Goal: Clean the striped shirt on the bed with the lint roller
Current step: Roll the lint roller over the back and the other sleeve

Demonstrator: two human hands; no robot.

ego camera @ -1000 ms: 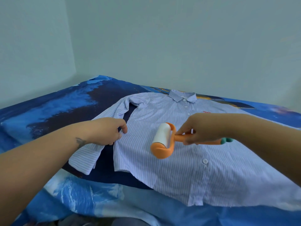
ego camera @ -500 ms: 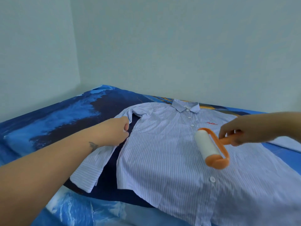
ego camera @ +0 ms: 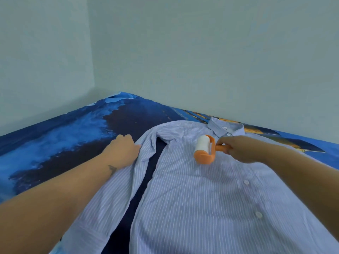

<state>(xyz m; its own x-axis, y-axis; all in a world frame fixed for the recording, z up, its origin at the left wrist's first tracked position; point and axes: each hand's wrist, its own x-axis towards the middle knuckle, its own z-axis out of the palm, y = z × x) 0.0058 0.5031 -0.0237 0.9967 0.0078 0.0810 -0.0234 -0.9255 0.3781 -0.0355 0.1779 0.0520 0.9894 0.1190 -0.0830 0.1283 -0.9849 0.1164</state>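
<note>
Blue bedspread [ego camera: 60, 143] under pale walls. My right hand [ego camera: 238, 149] grips the lint roller [ego camera: 203, 149] on the striped shirt [ego camera: 201, 198] chest; my left hand [ego camera: 122, 149], fingers curled, pins the sleeve. I'd roll toward myself, keeping the cloth taut.

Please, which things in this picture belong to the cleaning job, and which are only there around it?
For the job: shirt, lint roller, right hand gripping its handle, left hand holding the sleeve.

Only there: bed sheet, wall.
</note>
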